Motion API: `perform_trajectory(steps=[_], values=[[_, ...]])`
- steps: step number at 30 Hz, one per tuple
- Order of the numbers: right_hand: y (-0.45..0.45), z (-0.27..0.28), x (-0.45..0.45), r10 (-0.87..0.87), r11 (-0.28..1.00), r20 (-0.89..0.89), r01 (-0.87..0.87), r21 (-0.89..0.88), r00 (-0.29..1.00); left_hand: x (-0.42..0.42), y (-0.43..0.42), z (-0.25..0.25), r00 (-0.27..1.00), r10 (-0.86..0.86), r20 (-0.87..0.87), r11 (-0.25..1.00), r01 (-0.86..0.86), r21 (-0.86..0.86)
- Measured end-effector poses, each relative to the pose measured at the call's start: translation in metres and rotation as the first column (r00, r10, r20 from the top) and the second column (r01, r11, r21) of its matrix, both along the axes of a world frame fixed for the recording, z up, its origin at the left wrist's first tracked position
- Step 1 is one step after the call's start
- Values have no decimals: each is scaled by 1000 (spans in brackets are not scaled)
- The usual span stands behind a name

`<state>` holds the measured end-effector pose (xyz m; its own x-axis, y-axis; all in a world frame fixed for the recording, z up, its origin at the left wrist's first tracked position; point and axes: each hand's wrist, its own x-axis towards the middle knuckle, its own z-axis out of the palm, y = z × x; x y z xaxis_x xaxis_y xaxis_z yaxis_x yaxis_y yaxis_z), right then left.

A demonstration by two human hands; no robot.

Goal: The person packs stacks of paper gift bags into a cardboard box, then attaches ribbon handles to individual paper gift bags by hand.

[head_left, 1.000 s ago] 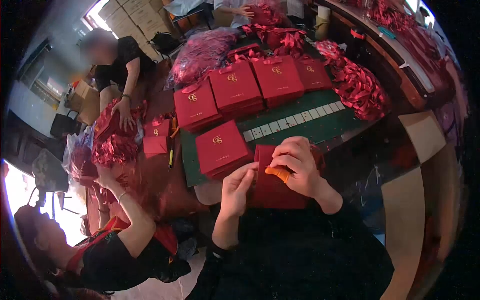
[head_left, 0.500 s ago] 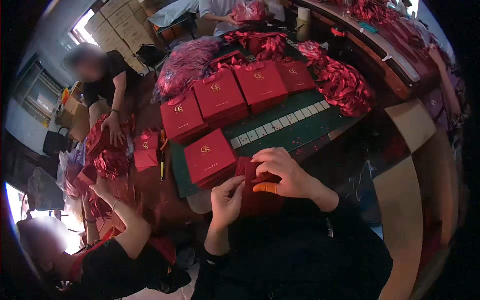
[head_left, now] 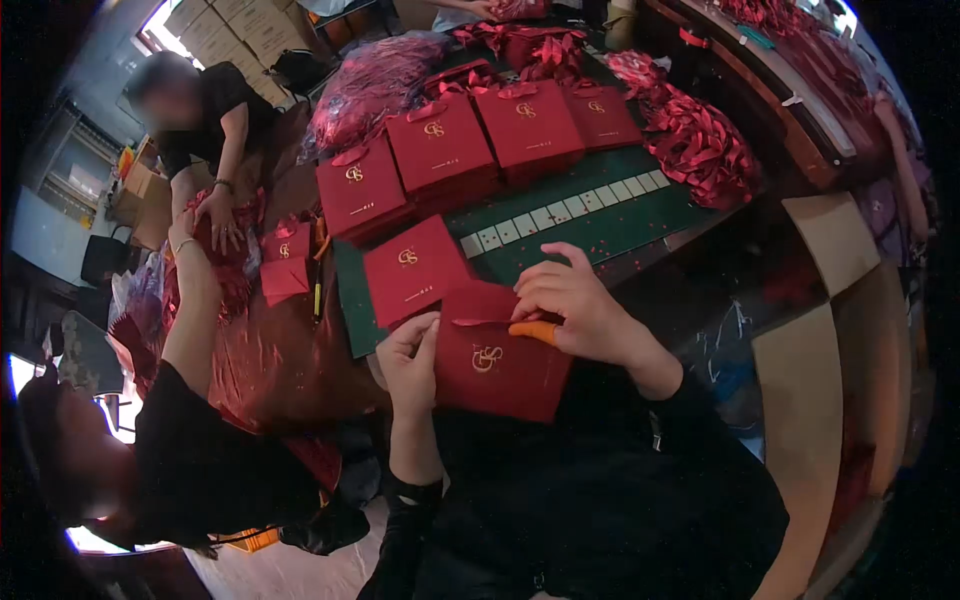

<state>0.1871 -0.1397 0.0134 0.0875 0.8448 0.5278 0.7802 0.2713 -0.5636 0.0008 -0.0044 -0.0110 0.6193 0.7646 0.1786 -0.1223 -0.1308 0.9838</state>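
A red paper gift bag (head_left: 505, 385) with a gold logo is between my hands, its front facing up. My left hand (head_left: 408, 365) pinches the bag's left edge between thumb and fingers. At the upper right edge, my right hand (head_left: 570, 315) grips the bag, with an orange finger cover (head_left: 533, 331) on one finger. A short red ribbon (head_left: 480, 322) lies across the bag near its top, close to that covered finger. Just beyond my left hand is a stack of matching red bags (head_left: 415, 262).
Several bag stacks (head_left: 440, 145) stand on the green mat (head_left: 600, 225), with a red ribbon pile (head_left: 700, 150) to their right. A yellow pen (head_left: 317, 300) lies left of the mat. Two people work at left; cardboard (head_left: 800, 400) stands at right.
The bag has turned so its logo front now shows, and my hands have moved apart along it. The near co-worker's arm has reached farther forward over the table.
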Motion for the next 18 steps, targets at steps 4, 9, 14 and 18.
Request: perform_trajectory(steps=[4,9,14,18], values=[[2,4,2,-57,997,118,52,51,991,4,-1,-5,993,117,-21,993,-117,-30],[0,-1,5,-41,999,113,42,-6,993,6,0,14,998,51,-37,989,-56,-140],[-1,-6,5,-35,999,64,36,-27,997,4,9,11,971,160,180,963,-113,-244],[-1,-11,5,-44,999,33,45,-24,998,7,14,11,950,263,169,944,-218,-248]])
